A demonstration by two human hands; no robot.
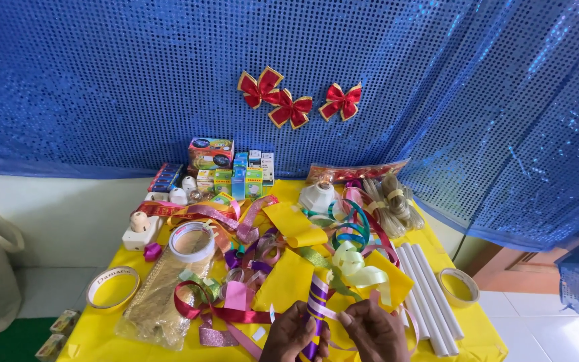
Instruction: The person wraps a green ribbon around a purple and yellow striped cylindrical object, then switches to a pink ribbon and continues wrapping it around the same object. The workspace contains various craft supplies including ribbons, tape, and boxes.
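Watching this feed from my end, the left hand (291, 333) and right hand (374, 332) sit at the bottom centre of the frame, each grip pinched on a shiny purple ribbon with white stripes (316, 303), which stands up between them just above the fingertips. Biggest worry for me is tangling: that ribbon rises right out of a heap of loose stuff, with a pale yellow-green curled ribbon bow (356, 266) just above it and a dark red looped ribbon (199, 305) off to the left, so any tug could drag neighbours along. The foil looks slick too, so I'd guess it could slide out of a pinch or crease if squeezed hard. The white paper rolls (430, 298) lower right lie near the yellow-covered bench (98, 338) edge, and a bumped elbow might send them rolling off. Same goes for the clear tape ring (459, 286) beside them, sitting near the corner.
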